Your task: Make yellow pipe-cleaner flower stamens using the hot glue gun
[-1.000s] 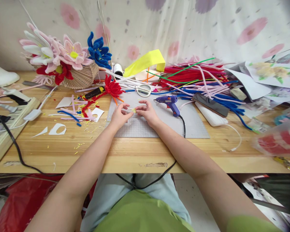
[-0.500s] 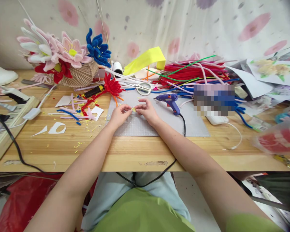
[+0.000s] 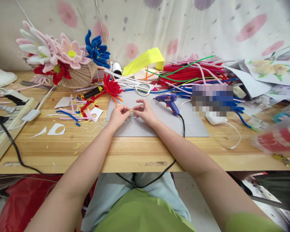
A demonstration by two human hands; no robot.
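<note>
Between my fingertips, above the grey cutting mat (image 3: 195, 125), is a small yellow piece (image 3: 131, 110), mostly covered by the fingers. My left hand (image 3: 119, 116) pinches it from the left. My right hand (image 3: 144, 112) is closed on its other side, thumb and index finger together, with the other fingers raised. To the right on the mat lies a purple glue gun (image 3: 168, 102). A red fuzzy flower (image 3: 111, 85) with orange stems is just behind my left hand, and scissors (image 3: 143, 89) lie behind my right hand.
Yellow scraps and cut paper (image 3: 56, 129) lie left on the wooden table (image 3: 135, 153). A power strip (image 3: 13, 129) stands far left. Fuzzy flowers (image 3: 71, 53) stand at the back left, bundled red stems (image 3: 183, 72) at the back. The black cord (image 3: 184, 127) runs over the front edge.
My fingertips have drawn slightly closer together around the yellow piece, and less of it shows. The whole view has shifted slightly.
</note>
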